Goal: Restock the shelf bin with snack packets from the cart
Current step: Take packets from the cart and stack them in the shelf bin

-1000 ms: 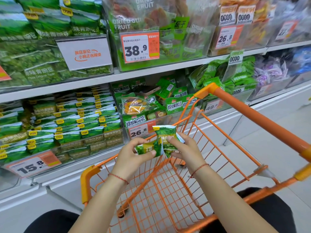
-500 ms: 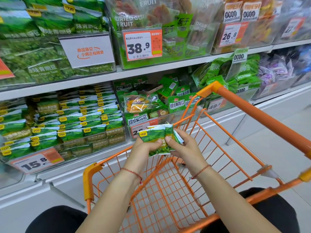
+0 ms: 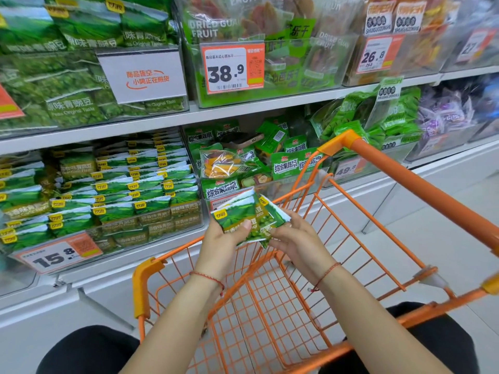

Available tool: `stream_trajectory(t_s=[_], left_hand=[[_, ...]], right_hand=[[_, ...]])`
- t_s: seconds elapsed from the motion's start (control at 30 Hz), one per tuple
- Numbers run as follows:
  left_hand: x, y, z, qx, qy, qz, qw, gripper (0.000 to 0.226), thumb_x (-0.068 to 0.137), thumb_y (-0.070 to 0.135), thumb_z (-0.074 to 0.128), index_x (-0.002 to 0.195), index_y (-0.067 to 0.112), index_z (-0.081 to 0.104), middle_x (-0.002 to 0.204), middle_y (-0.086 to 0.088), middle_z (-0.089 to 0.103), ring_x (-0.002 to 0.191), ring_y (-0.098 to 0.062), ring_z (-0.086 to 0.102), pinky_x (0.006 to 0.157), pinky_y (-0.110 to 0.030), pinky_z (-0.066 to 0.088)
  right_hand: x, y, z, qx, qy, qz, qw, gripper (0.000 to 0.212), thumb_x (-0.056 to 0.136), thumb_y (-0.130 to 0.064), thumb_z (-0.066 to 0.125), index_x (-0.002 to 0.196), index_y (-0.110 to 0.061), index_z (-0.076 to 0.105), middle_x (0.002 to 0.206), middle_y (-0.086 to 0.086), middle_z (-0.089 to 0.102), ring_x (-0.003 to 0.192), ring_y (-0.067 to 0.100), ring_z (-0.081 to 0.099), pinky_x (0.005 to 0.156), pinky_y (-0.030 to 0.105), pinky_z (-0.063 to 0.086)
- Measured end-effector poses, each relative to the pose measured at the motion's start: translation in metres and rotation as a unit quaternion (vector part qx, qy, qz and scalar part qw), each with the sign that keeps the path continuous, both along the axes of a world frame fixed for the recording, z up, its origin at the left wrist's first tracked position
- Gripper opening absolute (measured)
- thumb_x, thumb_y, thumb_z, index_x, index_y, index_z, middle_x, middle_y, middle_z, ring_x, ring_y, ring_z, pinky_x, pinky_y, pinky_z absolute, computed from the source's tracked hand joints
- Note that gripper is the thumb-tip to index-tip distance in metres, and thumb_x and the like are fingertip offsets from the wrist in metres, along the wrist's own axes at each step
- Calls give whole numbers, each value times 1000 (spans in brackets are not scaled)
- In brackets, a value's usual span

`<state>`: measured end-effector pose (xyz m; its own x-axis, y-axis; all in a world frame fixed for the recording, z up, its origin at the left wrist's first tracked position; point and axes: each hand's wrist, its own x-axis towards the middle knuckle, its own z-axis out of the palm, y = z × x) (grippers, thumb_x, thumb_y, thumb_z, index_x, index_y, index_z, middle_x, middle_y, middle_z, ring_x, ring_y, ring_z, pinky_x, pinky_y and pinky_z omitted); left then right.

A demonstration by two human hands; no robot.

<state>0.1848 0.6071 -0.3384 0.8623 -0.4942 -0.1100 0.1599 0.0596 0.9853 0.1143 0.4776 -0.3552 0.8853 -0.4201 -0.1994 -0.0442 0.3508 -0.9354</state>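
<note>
Held over the orange cart: a small stack of green snack packets, at least 2, fanned and tilted. Left hand curled under the stack, thumb pressed across the front packet. Right hand half open, fingertips pinching the lower right corner of the rear packet. Target shelf bin up and to the left, stacked with matching packets lying flat above the 15.8 price tag. Left hand nearer to it. Probably squaring the stack, then a leftward reach with packets turned flat, long edges along the rows.
</note>
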Motion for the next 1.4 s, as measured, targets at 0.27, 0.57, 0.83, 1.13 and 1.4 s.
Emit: stream_trajectory(t_s=[0.27, 0.57, 0.83, 1.13, 1.4], left_hand=[[21, 17, 15, 64, 19, -89, 994, 25, 85, -2, 63, 107, 8, 60, 101, -4, 69, 99, -24, 65, 95, -40, 48], [15, 5, 15, 93, -69, -124, 985, 25, 87, 2, 63, 94, 26, 60, 102, 0, 66, 89, -9, 63, 76, -18, 52], [13, 4, 12, 67, -19, -153, 986, 29, 88, 4, 60, 116, 14, 55, 98, 4, 70, 85, -10, 67, 73, -18, 53], [13, 10, 4, 73, -14, -121, 990, 58, 86, -1, 61, 135, 12, 34, 101, 3, 63, 90, -10, 62, 77, -14, 50], [36, 14, 11, 99, 57, -10, 993, 71, 86, -18, 30, 146, 20, 26, 121, -8, 44, 100, -18, 42, 59, -18, 36]], right_hand=[[-3, -1, 2, -85, -11, 9, 996, 29, 92, 0, 52, 113, -17, 62, 105, 0, 68, 95, 13, 65, 80, 25, 53], [-3, 1, 2, -107, -27, 33, 993, 30, 95, -4, 50, 114, -24, 62, 113, -5, 69, 109, 14, 63, 87, 28, 53], [-4, 2, 4, -66, -49, 72, 994, 29, 97, -5, 45, 118, -19, 60, 110, -3, 70, 103, 17, 65, 82, 28, 54], [-4, 14, 3, -145, -15, 132, 981, 37, 84, -29, 64, 120, -23, 57, 113, -7, 68, 109, 10, 63, 89, 23, 50], [15, 35, 17, -277, -14, 151, 949, 35, 91, -29, 61, 124, -35, 49, 122, -7, 63, 108, 10, 62, 95, 33, 50]])
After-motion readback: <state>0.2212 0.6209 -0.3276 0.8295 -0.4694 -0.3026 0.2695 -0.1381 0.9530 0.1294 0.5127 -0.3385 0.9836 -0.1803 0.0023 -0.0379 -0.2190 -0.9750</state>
